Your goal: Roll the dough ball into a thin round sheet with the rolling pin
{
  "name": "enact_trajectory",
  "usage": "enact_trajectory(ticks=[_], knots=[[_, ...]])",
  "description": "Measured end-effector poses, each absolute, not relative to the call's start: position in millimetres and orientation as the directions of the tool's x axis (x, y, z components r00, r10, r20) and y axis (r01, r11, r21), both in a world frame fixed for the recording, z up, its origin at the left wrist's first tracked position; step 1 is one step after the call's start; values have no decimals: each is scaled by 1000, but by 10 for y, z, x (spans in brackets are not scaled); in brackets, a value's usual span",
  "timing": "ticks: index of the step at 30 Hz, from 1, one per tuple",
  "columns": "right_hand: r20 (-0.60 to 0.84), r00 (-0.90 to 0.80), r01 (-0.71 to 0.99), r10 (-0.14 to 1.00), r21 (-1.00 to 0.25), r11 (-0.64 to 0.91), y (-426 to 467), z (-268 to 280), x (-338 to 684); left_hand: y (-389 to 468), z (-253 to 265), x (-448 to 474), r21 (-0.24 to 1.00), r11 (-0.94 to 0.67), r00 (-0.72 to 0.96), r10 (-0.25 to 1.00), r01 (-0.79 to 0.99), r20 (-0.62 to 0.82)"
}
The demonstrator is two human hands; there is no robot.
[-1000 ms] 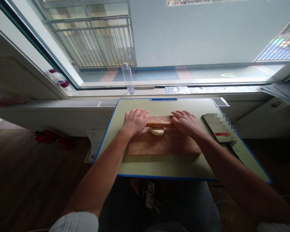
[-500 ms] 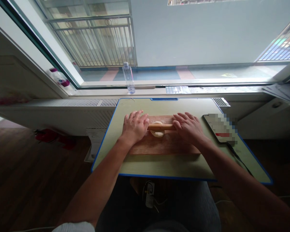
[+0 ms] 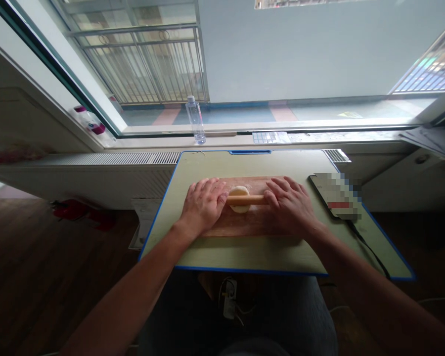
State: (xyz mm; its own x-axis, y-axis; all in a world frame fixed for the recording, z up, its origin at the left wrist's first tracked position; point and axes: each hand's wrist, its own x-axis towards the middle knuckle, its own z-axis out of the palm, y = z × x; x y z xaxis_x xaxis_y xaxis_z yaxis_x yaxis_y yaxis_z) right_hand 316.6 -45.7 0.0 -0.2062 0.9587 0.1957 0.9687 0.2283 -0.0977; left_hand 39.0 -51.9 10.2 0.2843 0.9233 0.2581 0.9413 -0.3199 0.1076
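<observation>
A wooden rolling pin [image 3: 246, 200] lies across a small round of pale dough [image 3: 240, 191], which shows above and below the pin. My left hand [image 3: 204, 202] is closed over the pin's left end, and my right hand [image 3: 289, 200] covers its right end. Both palms face down, hiding the pin's ends. Beneath the dough is a reddish-brown wooden board [image 3: 250, 227], with a light dusting that looks like flour near the dough.
The board rests on a pale green table [image 3: 207, 254] with a blue edge. A phone [image 3: 333, 198] with a black cable [image 3: 367, 244] lies on the right. A clear bottle [image 3: 196, 121] stands on the windowsill behind. A power strip [image 3: 230, 299] hangs below the table's front edge.
Both hands have moved slightly toward me with the rolling pin, which now crosses the dough lower down. More dough shows above the pin.
</observation>
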Motion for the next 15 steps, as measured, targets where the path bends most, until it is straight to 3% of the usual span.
enact_trajectory(ticks=[9, 15], knots=[[209, -167, 975, 964, -112, 194, -620, -48, 3146, -684, 30, 438, 169, -273, 209, 923, 947, 324], [207, -158, 981, 965, -81, 178, -613, -16, 3118, -754, 32, 494, 201, -196, 136, 951, 960, 276]])
